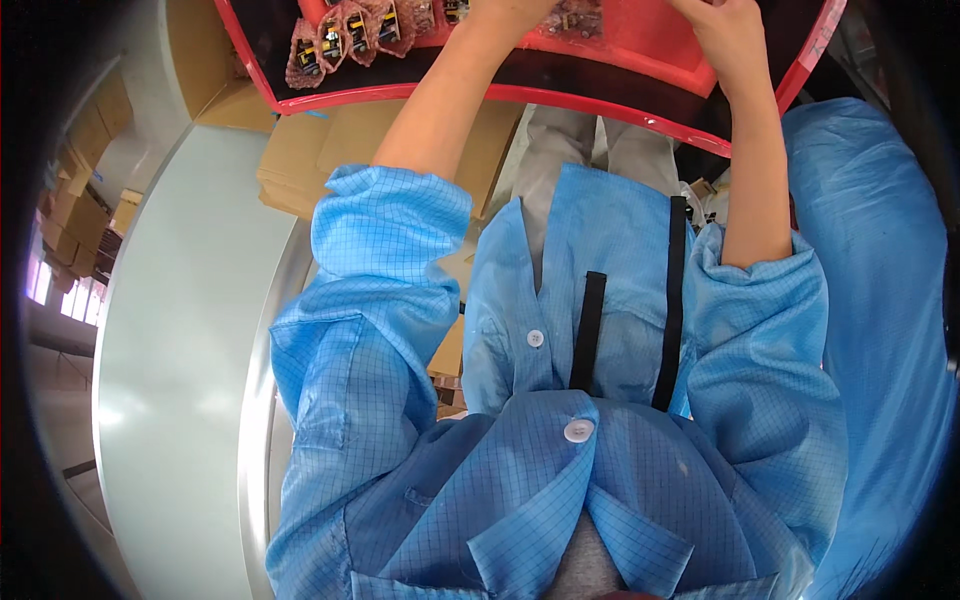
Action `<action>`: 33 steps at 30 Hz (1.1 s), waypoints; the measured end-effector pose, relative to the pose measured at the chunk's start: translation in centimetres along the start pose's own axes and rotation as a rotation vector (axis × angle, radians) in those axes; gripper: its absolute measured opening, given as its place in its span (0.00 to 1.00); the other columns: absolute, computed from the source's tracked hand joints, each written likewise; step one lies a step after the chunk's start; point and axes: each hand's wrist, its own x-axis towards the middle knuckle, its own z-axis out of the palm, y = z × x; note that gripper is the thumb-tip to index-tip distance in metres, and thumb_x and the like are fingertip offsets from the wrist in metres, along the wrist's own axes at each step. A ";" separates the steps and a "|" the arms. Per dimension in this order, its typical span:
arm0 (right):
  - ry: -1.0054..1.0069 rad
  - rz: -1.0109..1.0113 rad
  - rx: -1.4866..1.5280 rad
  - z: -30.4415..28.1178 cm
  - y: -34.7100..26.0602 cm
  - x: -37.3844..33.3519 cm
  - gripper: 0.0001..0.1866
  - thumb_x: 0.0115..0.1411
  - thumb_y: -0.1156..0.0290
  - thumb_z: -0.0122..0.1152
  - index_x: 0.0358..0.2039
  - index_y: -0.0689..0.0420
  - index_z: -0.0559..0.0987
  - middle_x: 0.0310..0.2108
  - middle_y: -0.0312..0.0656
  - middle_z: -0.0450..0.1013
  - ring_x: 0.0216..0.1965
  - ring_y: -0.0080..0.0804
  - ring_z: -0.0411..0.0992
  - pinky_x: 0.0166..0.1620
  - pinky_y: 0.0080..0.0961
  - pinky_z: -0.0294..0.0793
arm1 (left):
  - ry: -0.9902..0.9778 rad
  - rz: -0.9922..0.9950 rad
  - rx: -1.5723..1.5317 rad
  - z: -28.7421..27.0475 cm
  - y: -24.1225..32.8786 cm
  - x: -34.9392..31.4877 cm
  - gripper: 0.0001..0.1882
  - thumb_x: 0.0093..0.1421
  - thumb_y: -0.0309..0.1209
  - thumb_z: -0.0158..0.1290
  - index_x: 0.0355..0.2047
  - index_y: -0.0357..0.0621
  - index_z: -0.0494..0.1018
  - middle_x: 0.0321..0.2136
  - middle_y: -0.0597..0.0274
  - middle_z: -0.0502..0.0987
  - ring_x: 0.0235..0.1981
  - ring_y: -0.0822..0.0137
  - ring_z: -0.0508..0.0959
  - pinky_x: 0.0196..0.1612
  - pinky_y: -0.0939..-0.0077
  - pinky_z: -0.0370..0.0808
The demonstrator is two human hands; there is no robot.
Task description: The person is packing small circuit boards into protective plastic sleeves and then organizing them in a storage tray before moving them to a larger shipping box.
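Observation:
Both my arms reach forward from rolled-up blue checked sleeves into a red tray point(400, 95) with a black inside at the top of the view. My left hand point(505, 12) is at the picture's upper edge, and its fingers are cut off. My right hand point(728, 35) lies over the red tray's right part, back of the hand toward me, fingertips out of sight. Several pink bags point(345, 35) holding small black and yellow electronic parts stand in a row in the tray, left of my left hand. More bagged parts point(575, 18) lie between the hands.
Flat cardboard boxes point(300, 165) lie under the tray's left side. A pale, long table surface point(180, 330) with a metal edge runs down my left. Blue fabric point(885, 300) fills the right side. Stacked cartons point(85, 200) stand far left.

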 end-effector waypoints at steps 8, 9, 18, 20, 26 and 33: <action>0.023 0.049 -0.140 0.4 -1.8 -0.2 0.24 0.60 0.80 0.67 0.58 0.66 0.76 0.38 0.37 0.80 0.37 0.19 0.75 0.41 0.17 0.74 | 0.049 0.099 0.036 -1.1 1.3 0.4 0.10 0.51 0.21 0.64 0.35 0.40 0.78 0.47 0.49 0.73 0.47 0.50 0.76 0.51 0.54 0.73; 0.026 0.047 -0.145 0.4 -2.0 -0.3 0.24 0.60 0.80 0.67 0.58 0.66 0.76 0.38 0.37 0.80 0.37 0.19 0.75 0.41 0.17 0.74 | 0.040 0.076 0.062 -1.0 1.8 0.4 0.10 0.50 0.23 0.65 0.34 0.42 0.79 0.48 0.50 0.74 0.49 0.50 0.75 0.53 0.53 0.71; -0.032 0.184 -0.308 2.1 -5.4 -1.9 0.30 0.57 0.78 0.69 0.61 0.64 0.72 0.33 0.39 0.81 0.32 0.19 0.74 0.34 0.17 0.71 | -0.049 -0.172 0.076 -1.5 4.4 -0.4 0.10 0.50 0.28 0.67 0.34 0.47 0.81 0.55 0.50 0.72 0.57 0.47 0.69 0.62 0.50 0.61; 0.078 0.128 -0.197 2.3 -5.1 -1.8 0.30 0.57 0.77 0.69 0.61 0.64 0.71 0.32 0.39 0.81 0.32 0.19 0.74 0.34 0.17 0.71 | -0.043 -0.178 0.105 -1.4 4.6 -0.7 0.10 0.50 0.28 0.67 0.34 0.47 0.81 0.56 0.50 0.71 0.58 0.47 0.68 0.62 0.50 0.61; -0.030 0.208 -0.296 3.6 -5.5 -2.4 0.31 0.59 0.77 0.69 0.61 0.66 0.69 0.32 0.40 0.81 0.32 0.18 0.74 0.34 0.17 0.72 | 0.094 -0.062 0.051 -1.8 4.2 -1.8 0.10 0.49 0.29 0.67 0.34 0.48 0.82 0.58 0.50 0.70 0.60 0.46 0.66 0.63 0.49 0.60; -0.119 0.239 -0.266 2.9 -3.6 -1.8 0.32 0.61 0.77 0.68 0.63 0.66 0.67 0.33 0.40 0.82 0.32 0.18 0.75 0.34 0.16 0.72 | -0.014 -0.187 -0.005 -3.0 5.8 -1.9 0.09 0.50 0.29 0.68 0.33 0.49 0.84 0.60 0.53 0.69 0.62 0.49 0.64 0.64 0.49 0.59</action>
